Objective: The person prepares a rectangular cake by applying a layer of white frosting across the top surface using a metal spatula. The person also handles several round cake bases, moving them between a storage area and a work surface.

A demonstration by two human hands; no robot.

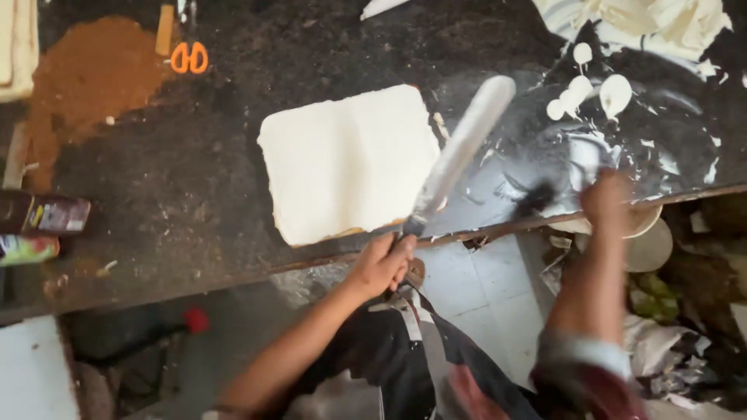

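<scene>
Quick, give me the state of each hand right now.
Left hand: closed around the handle of a long spatula.
Right hand: blurred; seems to grip a dark brush, cannot tell.

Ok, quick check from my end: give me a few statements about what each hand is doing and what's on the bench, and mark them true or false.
1. The left hand grips the handle of a long spatula. True.
2. The spatula blade lies flat in the middle of the white slab. False: it angles up past the slab's right edge.
3. The right hand is over the white-smeared part of the workbench. True, though blurred.
4. Orange-handled scissors sit beside the right hand. False: they lie far left, near the brown powder.
</scene>
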